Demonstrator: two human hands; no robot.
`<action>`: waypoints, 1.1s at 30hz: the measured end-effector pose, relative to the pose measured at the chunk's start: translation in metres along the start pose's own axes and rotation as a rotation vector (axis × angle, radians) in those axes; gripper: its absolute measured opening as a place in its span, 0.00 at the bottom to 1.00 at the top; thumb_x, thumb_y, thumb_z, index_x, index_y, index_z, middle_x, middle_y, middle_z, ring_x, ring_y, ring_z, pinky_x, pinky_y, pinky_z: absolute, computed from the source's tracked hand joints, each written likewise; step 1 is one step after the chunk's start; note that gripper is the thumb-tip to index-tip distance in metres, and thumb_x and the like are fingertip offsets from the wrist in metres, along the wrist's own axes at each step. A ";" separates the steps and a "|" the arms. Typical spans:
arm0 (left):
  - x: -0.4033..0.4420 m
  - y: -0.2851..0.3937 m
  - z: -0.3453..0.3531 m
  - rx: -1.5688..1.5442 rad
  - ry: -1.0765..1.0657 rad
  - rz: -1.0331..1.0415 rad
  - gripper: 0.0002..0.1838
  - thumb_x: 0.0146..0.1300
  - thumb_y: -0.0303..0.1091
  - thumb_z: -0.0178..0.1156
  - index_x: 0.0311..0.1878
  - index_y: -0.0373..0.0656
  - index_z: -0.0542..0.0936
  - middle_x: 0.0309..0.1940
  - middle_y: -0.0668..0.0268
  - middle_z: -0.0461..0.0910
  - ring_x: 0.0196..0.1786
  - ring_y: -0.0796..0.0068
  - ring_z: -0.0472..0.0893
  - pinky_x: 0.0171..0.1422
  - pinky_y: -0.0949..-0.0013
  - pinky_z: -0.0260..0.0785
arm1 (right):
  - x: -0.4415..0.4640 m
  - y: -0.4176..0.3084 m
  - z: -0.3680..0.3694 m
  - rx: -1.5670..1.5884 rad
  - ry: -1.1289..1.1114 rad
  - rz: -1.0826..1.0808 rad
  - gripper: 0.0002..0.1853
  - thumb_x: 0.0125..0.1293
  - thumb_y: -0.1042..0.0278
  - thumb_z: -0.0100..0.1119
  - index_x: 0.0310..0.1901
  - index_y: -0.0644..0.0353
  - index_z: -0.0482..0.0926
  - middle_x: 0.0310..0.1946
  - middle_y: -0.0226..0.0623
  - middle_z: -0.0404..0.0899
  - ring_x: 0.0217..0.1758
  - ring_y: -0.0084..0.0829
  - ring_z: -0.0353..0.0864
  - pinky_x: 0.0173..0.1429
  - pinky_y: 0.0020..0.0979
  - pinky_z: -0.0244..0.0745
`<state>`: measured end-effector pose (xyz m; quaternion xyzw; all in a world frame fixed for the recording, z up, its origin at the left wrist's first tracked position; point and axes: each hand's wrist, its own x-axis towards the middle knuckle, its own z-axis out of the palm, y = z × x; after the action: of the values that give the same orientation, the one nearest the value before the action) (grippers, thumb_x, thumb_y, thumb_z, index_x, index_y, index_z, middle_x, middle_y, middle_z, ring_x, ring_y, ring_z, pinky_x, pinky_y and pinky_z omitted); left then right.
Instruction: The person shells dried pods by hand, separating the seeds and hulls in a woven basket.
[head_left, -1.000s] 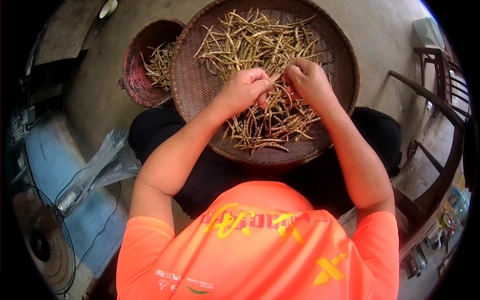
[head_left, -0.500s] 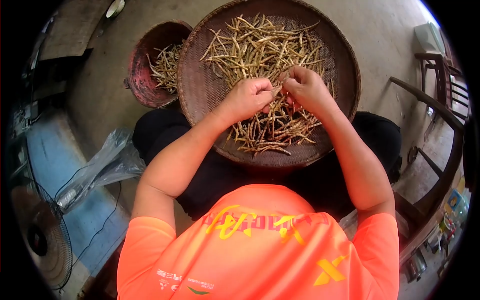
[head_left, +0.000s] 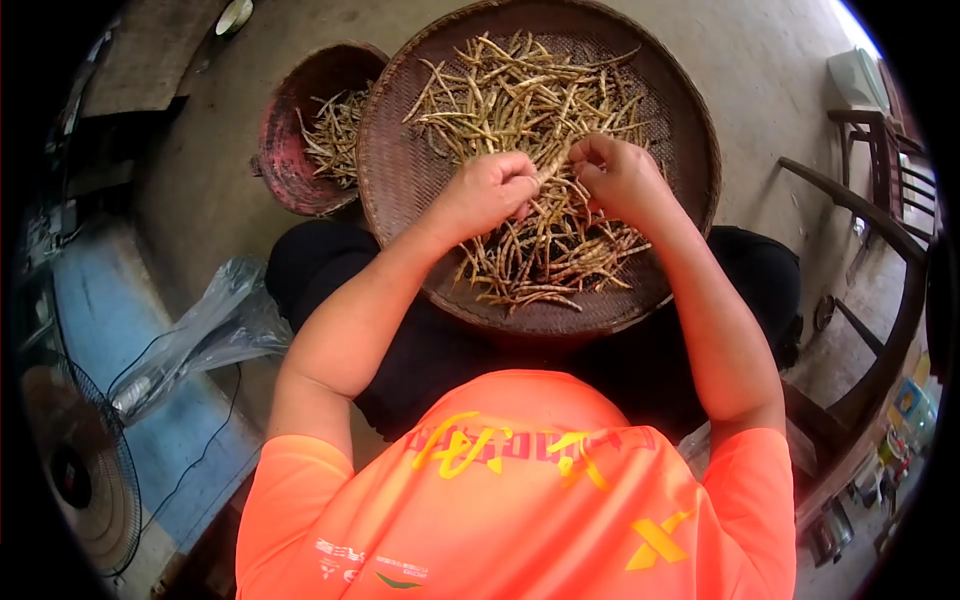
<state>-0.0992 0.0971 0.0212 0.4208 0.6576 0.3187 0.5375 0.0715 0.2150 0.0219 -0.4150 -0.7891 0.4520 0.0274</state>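
Observation:
A round woven tray [head_left: 393, 160] rests over my lap, heaped with dry, tan and brown bean pods [head_left: 525, 95]. Over the middle of the heap, my left hand [head_left: 492, 195] is closed with thumb and forefinger pinched on a bean pod [head_left: 548, 172], which points up towards the right. My right hand [head_left: 622, 180] hovers just beside it, a small gap apart, its fingers curled in a pinch. What lies between those right fingertips, if anything, is too small to make out. Below both hands, darker pods [head_left: 560, 262] lie in a looser pile.
Left of the tray stands a reddish bucket-like basket [head_left: 285, 150] with more pods inside. A clear plastic bag [head_left: 215, 325] and a fan [head_left: 80, 470] are at the left. To the right are a wooden chair [head_left: 895, 255] and a pale bin [head_left: 858, 78].
My hands were close together, fingertips meeting over a pod. Now they have drawn slightly apart, with the left hand still pinching a pod.

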 end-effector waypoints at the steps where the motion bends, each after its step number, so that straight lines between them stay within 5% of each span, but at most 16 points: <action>1: -0.002 0.003 -0.005 0.004 0.032 -0.003 0.07 0.63 0.31 0.54 0.31 0.38 0.76 0.22 0.70 0.77 0.26 0.83 0.77 0.34 0.77 0.70 | -0.003 -0.005 -0.002 0.070 -0.088 0.093 0.12 0.59 0.66 0.52 0.41 0.60 0.79 0.24 0.42 0.81 0.29 0.39 0.82 0.40 0.40 0.76; 9: -0.022 -0.015 -0.107 -0.147 0.557 0.122 0.13 0.67 0.36 0.54 0.44 0.36 0.79 0.24 0.70 0.77 0.31 0.80 0.78 0.43 0.75 0.71 | -0.009 -0.004 0.005 -0.155 -0.183 -0.207 0.11 0.59 0.65 0.54 0.41 0.60 0.78 0.29 0.44 0.80 0.35 0.44 0.81 0.43 0.41 0.74; 12: -0.027 -0.034 -0.144 0.470 1.136 0.148 0.18 0.62 0.40 0.58 0.50 0.38 0.77 0.38 0.56 0.79 0.42 0.62 0.79 0.51 0.62 0.69 | -0.009 -0.008 0.005 -0.158 -0.211 -0.201 0.11 0.59 0.65 0.54 0.41 0.60 0.78 0.29 0.45 0.80 0.35 0.45 0.80 0.43 0.41 0.74; 15: -0.026 -0.043 -0.149 0.702 1.254 0.266 0.19 0.61 0.39 0.59 0.52 0.41 0.76 0.44 0.52 0.78 0.46 0.56 0.77 0.52 0.59 0.69 | -0.009 -0.010 0.004 -0.168 -0.201 -0.211 0.12 0.59 0.66 0.55 0.42 0.61 0.78 0.31 0.45 0.81 0.35 0.42 0.81 0.42 0.39 0.74; 17: -0.025 -0.023 -0.119 0.546 1.008 0.243 0.13 0.58 0.34 0.60 0.46 0.44 0.80 0.38 0.58 0.79 0.45 0.58 0.78 0.52 0.61 0.69 | -0.008 -0.011 0.004 -0.172 -0.194 -0.204 0.12 0.58 0.68 0.56 0.43 0.61 0.79 0.32 0.44 0.82 0.35 0.39 0.82 0.42 0.37 0.74; 21: -0.001 -0.025 -0.055 0.778 0.598 0.491 0.08 0.54 0.27 0.61 0.39 0.45 0.81 0.34 0.63 0.78 0.41 0.62 0.77 0.48 0.64 0.71 | -0.008 -0.013 0.004 -0.180 -0.191 -0.212 0.13 0.59 0.67 0.56 0.44 0.61 0.79 0.33 0.45 0.82 0.35 0.39 0.82 0.42 0.36 0.75; 26: 0.023 -0.037 -0.033 0.892 0.572 0.500 0.10 0.53 0.27 0.63 0.39 0.49 0.82 0.33 0.65 0.73 0.41 0.62 0.76 0.47 0.62 0.70 | -0.010 -0.011 0.005 -0.144 -0.172 -0.241 0.12 0.59 0.65 0.55 0.41 0.59 0.79 0.32 0.46 0.81 0.38 0.46 0.80 0.45 0.42 0.73; 29: 0.024 -0.029 -0.040 0.849 0.540 0.385 0.09 0.53 0.26 0.64 0.38 0.48 0.82 0.34 0.65 0.74 0.40 0.65 0.77 0.45 0.65 0.72 | -0.012 -0.010 0.005 -0.173 -0.147 -0.265 0.12 0.58 0.67 0.56 0.43 0.61 0.79 0.33 0.45 0.82 0.36 0.41 0.82 0.43 0.38 0.74; 32: 0.017 -0.012 -0.041 0.495 0.632 0.429 0.06 0.56 0.26 0.64 0.38 0.45 0.82 0.37 0.66 0.76 0.37 0.73 0.78 0.42 0.74 0.71 | -0.011 -0.007 -0.001 -0.187 -0.127 -0.190 0.11 0.60 0.65 0.54 0.42 0.58 0.79 0.33 0.43 0.82 0.37 0.41 0.82 0.44 0.39 0.76; 33: 0.016 -0.007 -0.041 0.440 0.669 0.542 0.05 0.55 0.27 0.64 0.36 0.44 0.81 0.32 0.66 0.77 0.36 0.70 0.78 0.40 0.70 0.71 | -0.008 -0.005 -0.002 -0.184 -0.089 -0.158 0.11 0.61 0.64 0.53 0.41 0.56 0.80 0.32 0.42 0.82 0.37 0.42 0.82 0.45 0.41 0.76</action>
<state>-0.1415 0.1094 0.0173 0.5550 0.7131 0.4184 0.0921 0.0751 0.2096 0.0294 -0.3318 -0.8580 0.3920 -0.0103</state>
